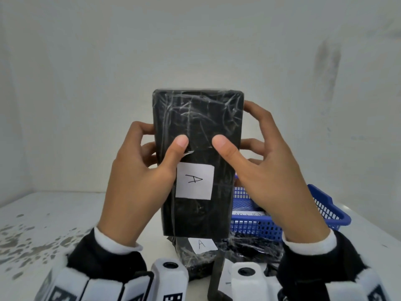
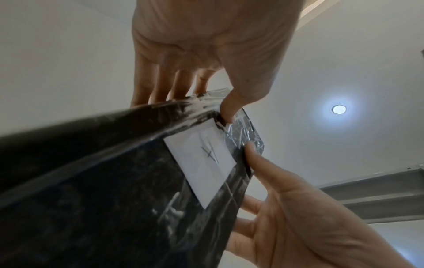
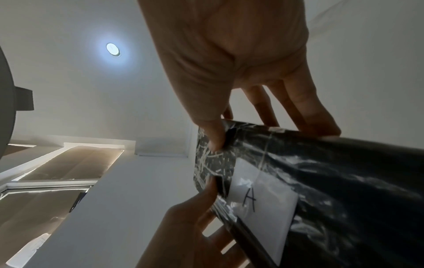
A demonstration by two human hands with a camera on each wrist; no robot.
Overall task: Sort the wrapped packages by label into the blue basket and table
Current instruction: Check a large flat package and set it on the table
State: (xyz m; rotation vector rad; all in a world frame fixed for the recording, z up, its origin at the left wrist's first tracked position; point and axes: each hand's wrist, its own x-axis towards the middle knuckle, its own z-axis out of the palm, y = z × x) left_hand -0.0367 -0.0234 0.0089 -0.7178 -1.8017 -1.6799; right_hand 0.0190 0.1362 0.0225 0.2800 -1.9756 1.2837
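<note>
Left hand point(image 1: 138, 179), right hand point(image 1: 271, 177): raised, gripping.

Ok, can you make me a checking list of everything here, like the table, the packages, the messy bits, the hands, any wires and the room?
Surface: white table, grey speckles at its left.
Job's things: held package, black, plastic-wrapped, upright, label A; second package labelled A on the table; blue basket at right, something labelled inside, unreadable.
Clutter: more dark wrapped items near the basket.
Grippers: left hand and right hand both grip the held package.
Cables: nothing seen.
Surroundings: white wall; ceiling light.
</note>
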